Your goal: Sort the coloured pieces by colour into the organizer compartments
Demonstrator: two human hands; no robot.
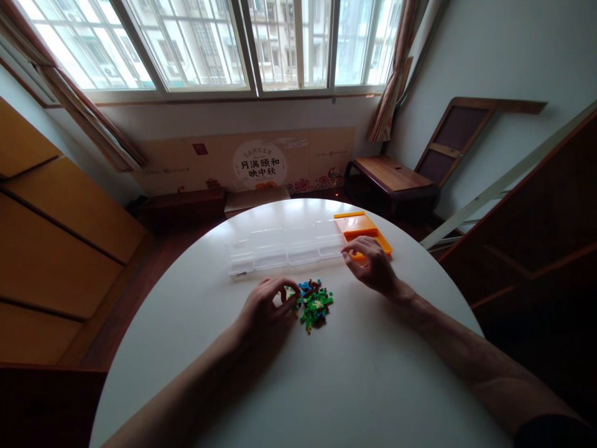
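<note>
bricks under my left fingers, right hand at the box

small bricks (313, 302), green, blue, brown and a little yellow, lie in a loose heap on the white round table (326, 386), just to the right of my left hand (265, 309) and below and left of my right hand (370, 264).

my left forearm comes in from the lower left and lies low over the tabletop. the hand is palm down with the fingers curled inward, and the fingertips are bunched at the left edge of the heap. i cannot tell whether a brick is pinched between them; the pieces are too small and the fingers cover the spot.

my right forearm runs in from the lower right, wrist slightly raised. that hand is palm down with the fingers loosely spread, resting at the near right corner of the clear compartment box (284, 247), where its orange lid (361, 228) lies open beyond my knuckles. it grips nothing that i can see.

the clear box stretches across the table just beyond both hands, its compartments side by side. my hands are well apart, with the heap between them.
</note>
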